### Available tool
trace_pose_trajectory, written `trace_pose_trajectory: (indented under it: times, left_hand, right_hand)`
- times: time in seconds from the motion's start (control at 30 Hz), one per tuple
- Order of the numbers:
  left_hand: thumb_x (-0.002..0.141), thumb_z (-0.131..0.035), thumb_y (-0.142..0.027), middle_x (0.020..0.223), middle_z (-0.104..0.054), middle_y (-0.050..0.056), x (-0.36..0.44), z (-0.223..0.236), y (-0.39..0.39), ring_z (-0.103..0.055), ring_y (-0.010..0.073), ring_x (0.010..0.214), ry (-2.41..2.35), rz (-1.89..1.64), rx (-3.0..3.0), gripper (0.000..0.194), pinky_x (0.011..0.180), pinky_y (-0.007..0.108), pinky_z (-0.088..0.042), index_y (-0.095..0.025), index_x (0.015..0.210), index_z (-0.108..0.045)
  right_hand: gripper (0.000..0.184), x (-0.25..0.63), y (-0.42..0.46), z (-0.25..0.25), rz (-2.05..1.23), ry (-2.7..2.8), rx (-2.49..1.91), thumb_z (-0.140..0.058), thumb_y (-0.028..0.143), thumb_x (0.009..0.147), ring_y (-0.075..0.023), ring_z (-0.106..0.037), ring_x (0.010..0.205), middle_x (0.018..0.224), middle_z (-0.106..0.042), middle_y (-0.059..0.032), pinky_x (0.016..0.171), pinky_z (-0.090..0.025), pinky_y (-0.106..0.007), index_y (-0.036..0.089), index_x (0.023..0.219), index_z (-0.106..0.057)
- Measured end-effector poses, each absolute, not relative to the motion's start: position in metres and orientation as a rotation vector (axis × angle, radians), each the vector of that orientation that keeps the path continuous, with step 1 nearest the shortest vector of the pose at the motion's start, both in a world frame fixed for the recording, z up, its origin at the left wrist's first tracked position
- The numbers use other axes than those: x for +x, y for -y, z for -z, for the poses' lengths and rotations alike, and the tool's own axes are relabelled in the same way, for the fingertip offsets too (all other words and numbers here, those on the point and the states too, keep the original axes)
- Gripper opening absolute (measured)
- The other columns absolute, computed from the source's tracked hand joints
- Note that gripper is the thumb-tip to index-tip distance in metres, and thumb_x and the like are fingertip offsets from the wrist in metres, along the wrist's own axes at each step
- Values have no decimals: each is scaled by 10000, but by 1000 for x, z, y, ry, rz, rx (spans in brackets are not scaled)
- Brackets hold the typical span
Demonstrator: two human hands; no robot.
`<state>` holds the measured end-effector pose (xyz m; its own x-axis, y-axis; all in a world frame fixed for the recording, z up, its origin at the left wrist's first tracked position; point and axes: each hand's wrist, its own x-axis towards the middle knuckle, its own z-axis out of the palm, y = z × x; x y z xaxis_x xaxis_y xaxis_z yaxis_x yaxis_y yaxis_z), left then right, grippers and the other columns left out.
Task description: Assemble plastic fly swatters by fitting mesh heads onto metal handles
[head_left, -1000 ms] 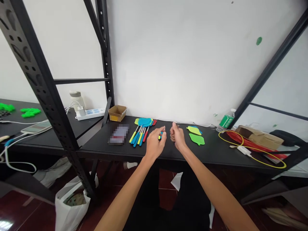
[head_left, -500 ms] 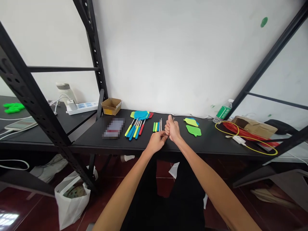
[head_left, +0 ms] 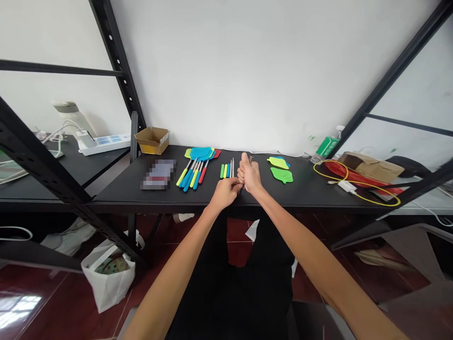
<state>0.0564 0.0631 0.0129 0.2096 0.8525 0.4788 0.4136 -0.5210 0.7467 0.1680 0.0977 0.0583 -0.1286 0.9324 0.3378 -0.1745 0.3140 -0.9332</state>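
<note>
In the middle of the black table, my right hand is closed in a fist, thumb up, around a thin metal rod whose tip shows above the fingers. My left hand is pinched against the underside of that fist, seemingly at the rod's lower end, which the fingers hide. Just left of the hands lie loose green, yellow and blue handles and bare metal rods. To the right are leaf-shaped fly swatter heads: a green one, a yellow one and a blue one partly covered behind it.
Several whole fly swatters lie in a fan on the left. Beyond them are a blurred flat item and a small cardboard box. At right stand a bottle and a yellow cable. Black shelf posts frame both sides.
The view has tilted, so the table sits higher and slightly left in the picture. Both hands stay together around the rod, with almost the same grip.
</note>
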Motion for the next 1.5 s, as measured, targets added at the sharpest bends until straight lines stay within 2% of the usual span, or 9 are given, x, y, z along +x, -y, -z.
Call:
trace_pose_trajectory:
  times: [0.4,0.5,0.63,0.77,0.9,1.0,1.13,1.33,1.5]
  left_hand:
    - [909,-536,-205,807,-751,15,57,-14,-60,-674,187,754,-1212,-1209,2084,213,705,255,-463,-197,898,-748]
    - [913,-529,-200,892,-774,8,58,-16,-56,-701,201,866,-1200,-1125,2125,229,781,266,-479,-231,964,-750]
    - [915,-548,-221,904,-763,21,55,-16,-55,-693,198,854,-1204,-1165,2117,225,780,277,-498,-224,1037,-737]
    - [923,-554,-236,983,-746,49,45,-20,-53,-676,193,885,-1206,-1298,2074,212,810,288,-507,-209,1037,-731]
    - [944,-551,-283,1007,-749,48,38,-37,-49,-669,191,881,-1091,-1197,2094,222,786,287,-497,-211,1028,-743]
    - [947,-553,-321,853,-726,34,42,-54,-49,-633,166,736,-1041,-1113,2119,236,683,270,-466,-193,1013,-741]
    - [943,-563,-370,730,-667,14,52,-68,-55,-598,154,665,-1012,-1085,2110,257,623,256,-434,-179,1018,-717]
    - [949,-570,-414,753,-670,3,75,-68,-53,-640,166,712,-896,-940,2139,361,689,271,-481,-202,1230,-648]
    - [956,-553,-478,888,-699,30,81,-63,-66,-651,168,799,-909,-1050,2116,446,740,275,-502,-195,1297,-608]
  right_hand:
    - [681,173,-95,-56,-1173,1290,-716,-566,800,792,-59,-165,362,428,-185,90,346,-154,-243,253,536,-251]
    - [686,181,-91,-58,-1216,1256,-688,-533,815,801,-60,-159,368,449,-176,91,348,-170,-238,242,525,-274]
    - [592,206,-87,-57,-1132,1168,-641,-592,718,830,-113,-462,516,564,-446,6,484,-409,-256,207,551,-484]
    - [416,253,-70,-48,-1104,1103,-772,-703,609,766,-181,-583,683,791,-645,-70,517,-431,-276,194,756,-679]
    - [447,290,-37,-32,-1279,1312,-972,-711,570,798,-131,-546,598,992,-695,-113,449,-346,-252,177,1009,-737]
    - [519,296,-20,-23,-1543,1495,-1058,-609,614,881,-88,-454,507,911,-688,-103,424,-291,-236,170,1132,-704]
    - [538,287,-16,-22,-1652,1643,-989,-531,635,925,-57,-276,461,635,-540,8,430,-233,-216,148,1094,-685]
    - [463,272,-13,-29,-1743,1559,-940,-563,617,917,-53,-181,476,612,-335,83,421,-154,-200,178,1048,-632]
    - [430,273,-15,-27,-1752,1362,-887,-577,597,915,-37,-137,454,595,-329,92,414,-116,-199,176,985,-629]
